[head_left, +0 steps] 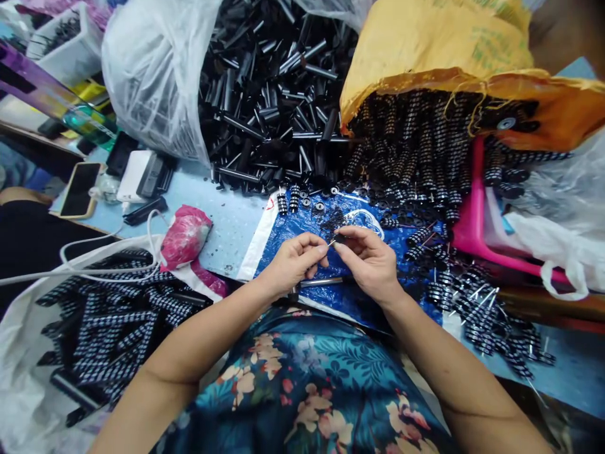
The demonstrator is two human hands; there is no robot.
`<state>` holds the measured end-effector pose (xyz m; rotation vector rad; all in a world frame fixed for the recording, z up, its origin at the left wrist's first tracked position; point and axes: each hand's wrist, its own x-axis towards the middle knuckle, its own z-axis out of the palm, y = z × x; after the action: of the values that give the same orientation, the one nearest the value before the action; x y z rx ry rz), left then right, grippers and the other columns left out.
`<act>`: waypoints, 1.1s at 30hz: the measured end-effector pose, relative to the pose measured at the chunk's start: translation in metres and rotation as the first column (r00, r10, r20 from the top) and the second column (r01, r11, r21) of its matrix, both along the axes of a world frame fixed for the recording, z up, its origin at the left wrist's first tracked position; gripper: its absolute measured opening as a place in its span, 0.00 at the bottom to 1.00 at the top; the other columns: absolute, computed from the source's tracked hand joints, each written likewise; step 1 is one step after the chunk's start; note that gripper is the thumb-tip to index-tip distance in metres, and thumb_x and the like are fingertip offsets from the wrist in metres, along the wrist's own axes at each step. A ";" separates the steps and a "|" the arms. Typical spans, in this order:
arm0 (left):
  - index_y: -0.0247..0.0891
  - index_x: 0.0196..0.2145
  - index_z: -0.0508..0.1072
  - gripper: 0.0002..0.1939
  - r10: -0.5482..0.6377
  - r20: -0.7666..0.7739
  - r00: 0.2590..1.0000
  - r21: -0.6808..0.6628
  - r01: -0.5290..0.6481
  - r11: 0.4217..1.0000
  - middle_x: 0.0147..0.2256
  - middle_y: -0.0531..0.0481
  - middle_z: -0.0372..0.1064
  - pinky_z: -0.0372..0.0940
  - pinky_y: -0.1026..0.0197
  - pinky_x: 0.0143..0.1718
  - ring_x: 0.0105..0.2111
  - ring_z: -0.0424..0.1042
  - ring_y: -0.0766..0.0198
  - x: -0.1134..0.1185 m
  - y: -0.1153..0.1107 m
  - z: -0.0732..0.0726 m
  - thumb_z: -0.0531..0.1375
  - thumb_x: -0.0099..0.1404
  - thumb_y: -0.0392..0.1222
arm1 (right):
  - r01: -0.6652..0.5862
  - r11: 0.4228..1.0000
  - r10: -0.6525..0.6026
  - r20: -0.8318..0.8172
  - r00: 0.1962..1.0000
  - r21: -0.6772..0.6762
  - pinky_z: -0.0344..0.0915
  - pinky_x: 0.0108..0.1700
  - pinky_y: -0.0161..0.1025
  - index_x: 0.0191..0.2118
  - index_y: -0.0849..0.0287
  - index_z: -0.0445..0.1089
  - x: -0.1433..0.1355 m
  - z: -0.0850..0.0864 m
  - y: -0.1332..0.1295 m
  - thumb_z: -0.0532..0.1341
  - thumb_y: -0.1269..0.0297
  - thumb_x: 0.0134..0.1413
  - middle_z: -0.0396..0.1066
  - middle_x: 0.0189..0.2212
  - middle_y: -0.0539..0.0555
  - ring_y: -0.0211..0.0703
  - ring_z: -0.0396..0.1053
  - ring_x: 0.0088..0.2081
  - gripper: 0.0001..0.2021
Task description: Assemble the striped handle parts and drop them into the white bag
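Note:
Over a blue plastic sheet (283, 243), my two hands meet at the fingertips. My left hand (297, 261) is closed in a pinch on a thin metal pin (331, 243). Against the pin's other end, my right hand (371, 261) pinches a small black part (339, 238), mostly hidden by the fingers. Just beyond the hands lies a pile of tiny black pieces (333, 221). A shiny metal rod (321, 282) lies below the hands, near my lap. Short black-and-white ribbed rollers (282, 203) stand at the sheet's far edge, beside small round washers (319, 206).
Black tubes (269, 113) spill from a clear plastic bag (155, 75). Ribbed rollers fill a yellow sack (435, 44) by a pink bin (477, 233). Loose rollers with pins (486, 315) lie right. At left are a white sack (19, 353), red bundle (186, 236), cable (70, 252) and phone (81, 189).

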<state>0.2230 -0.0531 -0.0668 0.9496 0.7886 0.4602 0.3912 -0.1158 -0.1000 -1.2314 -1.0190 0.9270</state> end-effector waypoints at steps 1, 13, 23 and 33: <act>0.34 0.39 0.70 0.18 -0.009 -0.007 1.000 0.002 0.009 1.000 0.28 0.52 0.71 0.51 0.69 0.19 0.18 0.61 0.75 -0.002 -0.001 0.000 0.65 0.63 0.52 | -0.005 0.999 0.001 0.090 0.996 0.046 0.74 0.50 0.44 0.49 0.52 0.73 0.001 0.002 -0.002 0.70 0.56 0.63 0.73 0.47 0.54 0.49 0.73 0.45 0.13; 0.34 0.40 0.70 0.18 -0.025 0.008 1.000 0.026 0.024 0.999 0.29 0.51 0.71 0.52 0.69 0.20 0.19 0.61 0.75 0.000 -0.008 -0.003 0.64 0.64 0.53 | -0.088 0.987 0.047 -0.281 0.958 -0.135 0.77 0.46 0.50 0.47 0.51 0.70 -0.006 0.004 -0.008 0.68 0.46 0.63 0.75 0.44 0.54 0.53 0.75 0.45 0.17; 0.33 0.38 0.70 0.19 0.013 -0.027 1.000 0.068 -0.011 0.998 0.27 0.51 0.70 0.53 0.68 0.20 0.18 0.61 0.74 0.004 -0.006 -0.009 0.65 0.62 0.54 | -0.173 0.962 0.043 -0.510 0.859 -0.209 0.76 0.41 0.50 0.46 0.50 0.66 -0.016 -0.004 -0.006 0.70 0.45 0.57 0.74 0.46 0.55 0.56 0.74 0.47 0.21; 0.39 0.53 0.62 0.28 0.124 0.046 0.991 0.028 -0.125 0.992 0.28 0.55 0.70 0.52 0.68 0.20 0.18 0.62 0.73 0.002 -0.008 -0.011 0.66 0.62 0.54 | -0.157 0.979 0.122 -0.240 0.963 -0.131 0.75 0.48 0.48 0.48 0.52 0.71 -0.009 -0.003 0.001 0.71 0.45 0.61 0.74 0.44 0.54 0.52 0.74 0.46 0.20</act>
<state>0.2254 -0.0609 -0.0776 0.9194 0.8059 0.6016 0.3823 -0.1147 -0.1032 -1.1524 -0.8711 1.2456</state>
